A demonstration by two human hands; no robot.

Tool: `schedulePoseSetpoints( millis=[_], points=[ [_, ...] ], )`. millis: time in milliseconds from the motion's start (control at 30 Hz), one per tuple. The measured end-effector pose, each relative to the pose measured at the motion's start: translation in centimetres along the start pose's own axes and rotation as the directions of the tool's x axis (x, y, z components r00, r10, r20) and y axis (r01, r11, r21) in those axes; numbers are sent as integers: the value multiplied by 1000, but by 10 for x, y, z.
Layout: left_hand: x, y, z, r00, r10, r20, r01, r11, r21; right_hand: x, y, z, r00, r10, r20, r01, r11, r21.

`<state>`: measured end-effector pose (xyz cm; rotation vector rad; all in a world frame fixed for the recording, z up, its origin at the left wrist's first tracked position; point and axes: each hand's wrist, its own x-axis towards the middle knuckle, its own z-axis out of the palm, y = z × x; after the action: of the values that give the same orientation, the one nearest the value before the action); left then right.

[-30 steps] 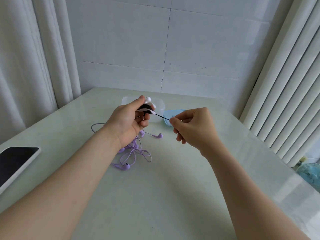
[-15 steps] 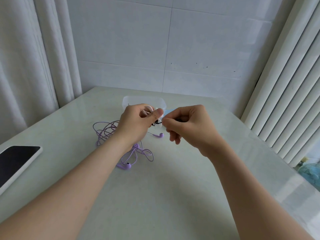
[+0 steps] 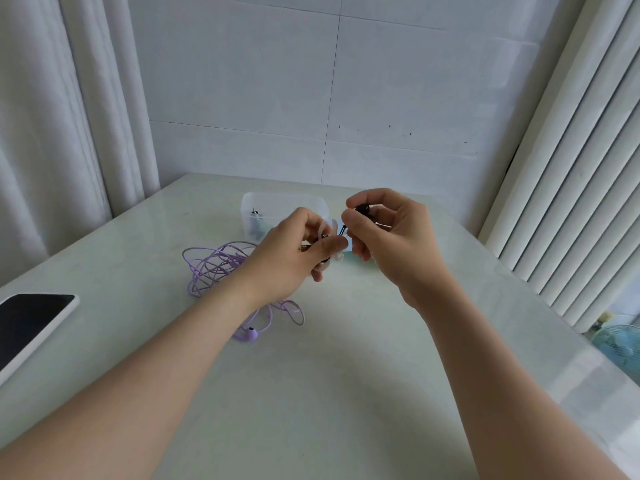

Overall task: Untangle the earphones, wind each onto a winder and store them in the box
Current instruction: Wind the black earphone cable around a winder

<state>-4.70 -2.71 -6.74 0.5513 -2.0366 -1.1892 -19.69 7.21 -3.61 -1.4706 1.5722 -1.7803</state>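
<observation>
Holding the winder (image 3: 337, 255) in left hand (image 3: 287, 261), pinching the black earphone (image 3: 363, 209) with right hand (image 3: 391, 233) fingers (image 3: 353, 224), over the worktop (image 3: 346, 375) by the box (image 3: 277, 202). Easy to lose the winding by slackening that pinch.

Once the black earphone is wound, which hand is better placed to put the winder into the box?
Probably the left hand: it holds the winder, and the box stands just behind it. The right hand only pinches the black earbud.
</observation>
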Motion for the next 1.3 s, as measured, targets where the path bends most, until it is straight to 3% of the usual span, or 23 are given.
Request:
schedulePoseSetpoints(
  millis=[100, 333, 467, 700, 867, 1067, 1233, 1300],
  points=[
    [1, -4, -2, 1000, -2, 26, -1, 993, 117, -1, -1, -2, 1000, -1, 17, 1, 1000, -19],
    [-1, -3, -1, 997, 32, 75, -45, 984, 173, 6, 17, -5, 994, 50, -93, -65, 985, -159],
    [-1, -3, -1, 996, 44, 83, -55, 990, 130, 8, 25, -5, 995, 54, -87, -70, 977, -204],
    [-2, -1, -4, 996, 54, 67, -57, 998, 38, 9, 30, -8, 985, 170, 0, -170, 984, -55],
    [-2, 1, -2, 999, 21, 42, -19, 998, -52, 8, 32, -8, 987, 159, 19, -160, 986, 40],
    [-1, 4, -1, 999, -4, -33, -2, 986, -168, 7, 28, -8, 994, 107, 17, -103, 982, -159],
    [1, 3, -4, 988, -70, -140, 27, 957, -289, 4, 24, 2, 978, 176, 109, -175, 984, -18],
    [3, 2, -6, 982, -90, -166, 32, 947, -321, 2, 23, 5, 979, 117, 164, -107, 992, -70]
  ],
)
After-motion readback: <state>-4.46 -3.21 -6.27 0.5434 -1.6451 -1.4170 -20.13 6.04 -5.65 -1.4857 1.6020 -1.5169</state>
